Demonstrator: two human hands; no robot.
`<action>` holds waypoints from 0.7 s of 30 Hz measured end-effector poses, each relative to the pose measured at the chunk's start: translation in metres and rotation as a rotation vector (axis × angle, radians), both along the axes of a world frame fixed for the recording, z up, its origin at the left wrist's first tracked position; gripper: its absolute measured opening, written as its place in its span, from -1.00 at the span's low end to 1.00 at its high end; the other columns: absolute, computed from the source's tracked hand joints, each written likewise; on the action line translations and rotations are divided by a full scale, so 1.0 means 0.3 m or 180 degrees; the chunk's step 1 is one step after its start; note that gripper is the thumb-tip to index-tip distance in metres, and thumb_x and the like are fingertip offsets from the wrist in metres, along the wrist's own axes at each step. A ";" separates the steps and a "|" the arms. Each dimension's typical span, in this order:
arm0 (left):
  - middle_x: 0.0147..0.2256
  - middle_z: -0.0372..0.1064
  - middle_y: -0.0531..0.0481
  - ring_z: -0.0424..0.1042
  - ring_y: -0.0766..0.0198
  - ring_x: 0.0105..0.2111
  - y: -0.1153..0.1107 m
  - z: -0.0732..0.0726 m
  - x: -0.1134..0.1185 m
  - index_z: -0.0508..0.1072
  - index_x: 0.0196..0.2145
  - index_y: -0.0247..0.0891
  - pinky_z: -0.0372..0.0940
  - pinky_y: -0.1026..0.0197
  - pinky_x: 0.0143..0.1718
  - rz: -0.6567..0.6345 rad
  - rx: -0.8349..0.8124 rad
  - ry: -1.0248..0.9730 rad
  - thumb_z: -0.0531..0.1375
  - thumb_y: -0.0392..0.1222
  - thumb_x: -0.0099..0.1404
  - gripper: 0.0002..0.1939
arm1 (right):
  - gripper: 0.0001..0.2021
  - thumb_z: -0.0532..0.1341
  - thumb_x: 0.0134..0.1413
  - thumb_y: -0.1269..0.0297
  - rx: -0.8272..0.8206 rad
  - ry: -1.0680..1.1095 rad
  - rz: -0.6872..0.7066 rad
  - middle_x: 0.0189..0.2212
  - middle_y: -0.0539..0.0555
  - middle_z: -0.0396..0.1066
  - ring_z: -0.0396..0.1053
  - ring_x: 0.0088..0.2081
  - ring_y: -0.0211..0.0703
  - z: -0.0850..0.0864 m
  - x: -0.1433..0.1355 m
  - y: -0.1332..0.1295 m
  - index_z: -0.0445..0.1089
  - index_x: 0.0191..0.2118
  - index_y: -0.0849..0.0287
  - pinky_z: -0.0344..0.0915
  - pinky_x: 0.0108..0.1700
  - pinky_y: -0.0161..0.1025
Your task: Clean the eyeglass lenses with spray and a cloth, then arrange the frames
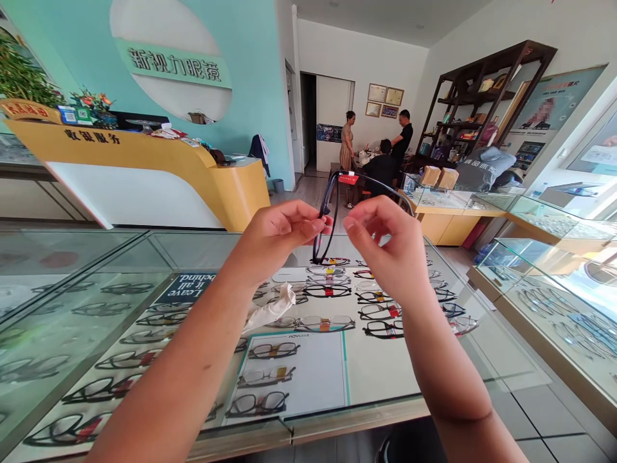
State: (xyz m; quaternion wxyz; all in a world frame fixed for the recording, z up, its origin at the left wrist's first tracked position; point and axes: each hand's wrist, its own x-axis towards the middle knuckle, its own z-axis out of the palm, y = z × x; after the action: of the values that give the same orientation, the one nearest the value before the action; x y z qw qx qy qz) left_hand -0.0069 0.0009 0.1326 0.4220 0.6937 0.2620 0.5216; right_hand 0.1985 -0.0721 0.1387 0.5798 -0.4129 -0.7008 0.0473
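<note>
Held up above the glass counter is a dark-framed pair of glasses (336, 218) with a red tag, seen nearly side-on. The fingers of my left hand (289, 228) pinch it at the front frame. My right hand (385, 238) is beside it, thumb and forefinger curled close together near a dark temple arm; whether they grip the arm is hard to see. Below, a crumpled white cloth (272, 310) lies on the counter among rows of glasses (325, 323).
The glass display counter (308, 427) spans the front, with a teal-edged white sheet (318, 373) on it. A yellow reception desk (241, 196) stands behind at left. Several people (380, 168) gather at the back, near a dark shelf (475, 96). More showcases (554, 308) are at right.
</note>
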 end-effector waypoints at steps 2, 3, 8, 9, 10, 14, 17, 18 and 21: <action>-0.33 0.59 -0.02 0.57 0.21 -0.32 -0.015 0.003 0.008 0.60 -0.33 -0.15 0.54 0.15 -0.27 -0.0058 0.0003 0.0074 0.57 0.31 0.12 -0.50 | -0.83 0.35 0.33 0.15 -0.0084 -0.0071 -0.0116 -0.25 -0.04 0.58 0.40 -0.36 -0.21 -0.006 -0.015 0.008 0.48 -0.03 0.02 0.32 -0.28 -0.15; -0.34 0.58 -0.01 0.54 0.23 -0.34 -0.021 0.004 0.011 0.60 -0.34 -0.16 0.51 0.17 -0.28 -0.0078 0.0017 0.0125 0.56 0.30 0.14 -0.51 | -0.76 0.36 0.32 0.13 -0.0103 -0.0086 -0.0167 -0.22 -0.03 0.59 0.41 -0.35 -0.20 -0.008 -0.019 0.012 0.48 0.04 0.01 0.34 -0.26 -0.14; -0.36 0.55 0.01 0.47 0.27 -0.38 -0.037 0.006 0.016 0.61 -0.32 -0.17 0.43 0.21 -0.33 -0.0158 0.0020 0.0290 0.54 0.29 0.19 -0.53 | -0.50 0.33 0.32 0.14 -0.0157 -0.0129 -0.0237 -0.18 -0.02 0.58 0.44 -0.34 -0.16 -0.012 -0.021 0.022 0.36 0.32 -0.05 0.36 -0.25 -0.10; -0.35 0.55 0.01 0.47 0.27 -0.38 -0.037 0.004 0.016 0.61 -0.31 -0.17 0.43 0.20 -0.32 -0.0169 0.0012 0.0296 0.53 0.29 0.19 -0.53 | -0.48 0.32 0.32 0.14 -0.0168 -0.0148 -0.0251 -0.18 -0.01 0.57 0.44 -0.33 -0.16 -0.014 -0.020 0.024 0.34 0.34 -0.04 0.35 -0.26 -0.10; -0.35 0.56 0.01 0.47 0.27 -0.37 -0.036 0.003 0.015 0.61 -0.30 -0.17 0.43 0.20 -0.31 -0.0174 0.0013 0.0299 0.53 0.28 0.20 -0.53 | -0.47 0.32 0.32 0.14 -0.0182 -0.0165 -0.0261 -0.19 -0.01 0.57 0.44 -0.33 -0.16 -0.016 -0.020 0.025 0.33 0.35 -0.03 0.34 -0.27 -0.11; -0.32 0.58 0.00 0.50 0.26 -0.35 -0.026 -0.011 0.015 0.62 -0.27 -0.17 0.46 0.18 -0.26 -0.0143 0.0049 0.0283 0.52 0.25 0.23 -0.56 | -0.43 0.30 0.30 0.15 -0.0243 -0.0199 -0.0247 -0.18 0.00 0.56 0.44 -0.32 -0.15 -0.024 -0.020 0.034 0.29 0.38 0.00 0.32 -0.28 -0.12; -0.28 0.61 -0.04 0.55 0.19 -0.31 -0.018 -0.021 0.021 0.63 -0.24 -0.16 0.52 0.12 -0.23 -0.0118 0.0076 0.0229 0.52 0.27 0.22 -0.55 | -0.42 0.29 0.28 0.19 -0.0230 -0.0180 -0.0239 -0.16 0.01 0.57 0.44 -0.32 -0.14 -0.028 -0.020 0.040 0.29 0.38 -0.02 0.31 -0.30 -0.12; -0.27 0.62 -0.05 0.57 0.17 -0.30 -0.017 -0.023 0.024 0.63 -0.24 -0.16 0.53 0.10 -0.23 -0.0118 0.0076 0.0212 0.52 0.28 0.22 -0.54 | -0.42 0.29 0.27 0.20 -0.0222 -0.0169 -0.0228 -0.16 0.02 0.57 0.44 -0.32 -0.14 -0.028 -0.020 0.042 0.29 0.38 -0.02 0.31 -0.31 -0.12; -0.24 0.65 -0.08 0.61 0.13 -0.26 -0.018 -0.026 0.031 0.61 -0.26 -0.15 0.58 0.08 -0.22 -0.0112 0.0044 0.0119 0.52 0.31 0.21 -0.51 | -0.38 0.25 0.26 0.26 -0.0245 -0.0154 -0.0191 -0.16 0.03 0.58 0.44 -0.34 -0.13 -0.026 -0.020 0.043 0.27 0.42 -0.03 0.31 -0.32 -0.11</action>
State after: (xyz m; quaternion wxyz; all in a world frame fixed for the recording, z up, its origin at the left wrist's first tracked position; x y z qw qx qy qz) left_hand 0.0025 -0.0045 0.1250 0.4214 0.7107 0.2540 0.5028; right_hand 0.1925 -0.0592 0.1308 0.5475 -0.4568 -0.6996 0.0468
